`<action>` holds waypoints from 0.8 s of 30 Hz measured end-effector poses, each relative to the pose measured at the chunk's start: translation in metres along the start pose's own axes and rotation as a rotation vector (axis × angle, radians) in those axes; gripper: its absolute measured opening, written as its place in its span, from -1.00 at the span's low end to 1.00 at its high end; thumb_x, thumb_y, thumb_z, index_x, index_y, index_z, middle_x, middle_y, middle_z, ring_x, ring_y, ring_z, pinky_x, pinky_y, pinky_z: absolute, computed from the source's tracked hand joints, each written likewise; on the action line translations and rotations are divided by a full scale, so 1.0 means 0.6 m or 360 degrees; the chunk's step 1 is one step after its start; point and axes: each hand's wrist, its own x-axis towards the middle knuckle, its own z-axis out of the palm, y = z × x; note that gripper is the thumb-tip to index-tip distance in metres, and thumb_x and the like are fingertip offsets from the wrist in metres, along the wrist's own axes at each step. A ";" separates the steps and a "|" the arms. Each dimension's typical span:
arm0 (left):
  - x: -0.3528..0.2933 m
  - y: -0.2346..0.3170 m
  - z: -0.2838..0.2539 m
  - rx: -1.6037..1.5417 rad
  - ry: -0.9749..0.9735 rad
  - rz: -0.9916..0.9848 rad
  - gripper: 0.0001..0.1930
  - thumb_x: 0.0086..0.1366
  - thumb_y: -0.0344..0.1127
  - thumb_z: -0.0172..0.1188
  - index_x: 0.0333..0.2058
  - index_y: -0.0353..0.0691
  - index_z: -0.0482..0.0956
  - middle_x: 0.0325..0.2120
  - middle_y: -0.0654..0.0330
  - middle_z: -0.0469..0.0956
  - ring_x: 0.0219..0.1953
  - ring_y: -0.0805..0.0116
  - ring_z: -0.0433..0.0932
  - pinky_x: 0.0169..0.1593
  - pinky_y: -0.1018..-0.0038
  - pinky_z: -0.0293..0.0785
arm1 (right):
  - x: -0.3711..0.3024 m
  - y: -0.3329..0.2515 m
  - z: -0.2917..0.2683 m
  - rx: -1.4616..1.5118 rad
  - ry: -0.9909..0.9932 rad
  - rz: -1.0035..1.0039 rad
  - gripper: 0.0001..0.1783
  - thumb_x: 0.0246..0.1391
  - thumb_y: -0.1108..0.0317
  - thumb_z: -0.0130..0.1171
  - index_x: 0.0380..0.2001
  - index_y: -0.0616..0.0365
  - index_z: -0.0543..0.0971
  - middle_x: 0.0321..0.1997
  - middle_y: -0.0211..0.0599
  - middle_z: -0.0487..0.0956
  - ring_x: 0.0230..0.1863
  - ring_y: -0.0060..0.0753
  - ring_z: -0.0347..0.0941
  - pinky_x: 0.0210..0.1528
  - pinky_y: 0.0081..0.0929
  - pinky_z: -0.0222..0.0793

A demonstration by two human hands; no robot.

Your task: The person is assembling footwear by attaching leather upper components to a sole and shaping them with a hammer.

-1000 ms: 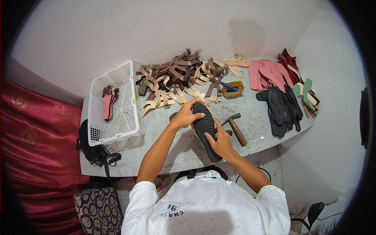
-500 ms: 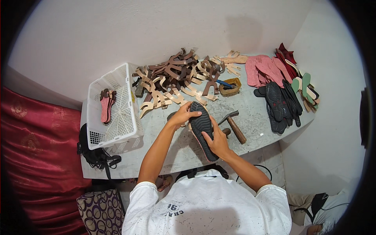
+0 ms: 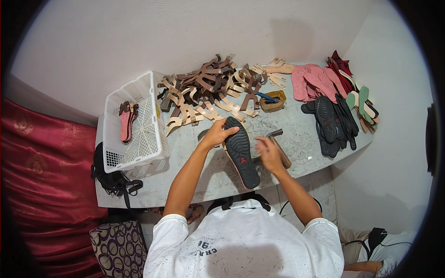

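My left hand [image 3: 218,134] grips a sandal [image 3: 241,153] near its far end, the thumb lying on its black ribbed outsole, which faces up. A pink edge shows along the underside, with a bit of beige beside it. Just right of the sandal, my right hand [image 3: 270,156] is off it and holds nothing; its fingers are apart and slightly blurred. A hammer [image 3: 283,157] with a wooden handle lies on the table beside and partly behind that hand. Some dark object [image 3: 202,135] is partly hidden behind my left hand.
A white plastic basket [image 3: 160,125] with pink sandal pieces stands left. Brown and beige straps [image 3: 204,83] are heaped at the back, beside a yellowish container [image 3: 272,105]. Pink insoles [image 3: 310,83] and black soles [image 3: 328,123] lie right. A black bag [image 3: 111,173] hangs at the left edge.
My right hand has let go of the sandal and moved right, toward the hammer. The left hand still holds the sandal, nearly in the same place.
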 end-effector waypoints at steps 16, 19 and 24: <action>-0.005 -0.002 -0.005 0.0024 0.0033 -0.0166 -0.66 0.15 -0.19 0.30 -0.17 -0.28 0.54 -0.34 0.28 0.57 -0.32 0.53 0.49 -0.26 0.57 0.39 | 0.024 0.156 -0.081 -0.1380 0.0087 0.0569 -0.49 -0.23 0.31 0.30 -0.16 0.28 0.41 -0.10 0.09 0.47 -0.11 0.17 0.43 -0.10 -0.04 0.35; -0.002 0.004 0.001 0.0066 0.0039 -0.0193 -0.65 0.15 -0.18 0.30 -0.17 -0.27 0.54 -0.34 0.28 0.58 -0.32 0.52 0.49 -0.28 0.56 0.39 | 0.029 0.156 -0.094 -0.1138 0.0188 0.0392 -0.64 -0.16 0.31 0.24 -0.31 0.30 0.43 -0.49 -0.01 0.51 -0.45 0.05 0.50 -0.35 -0.18 0.42; -0.006 0.013 0.001 0.0061 0.0039 -0.0231 -0.65 0.15 -0.17 0.29 -0.17 -0.27 0.54 -0.34 0.28 0.57 -0.33 0.50 0.49 -0.30 0.53 0.40 | 0.040 0.044 -0.098 -0.0252 0.0062 0.0466 -0.77 -0.05 0.36 0.18 -0.36 0.27 0.43 -0.67 -0.34 0.40 -0.70 -0.43 0.36 -0.65 -0.45 0.28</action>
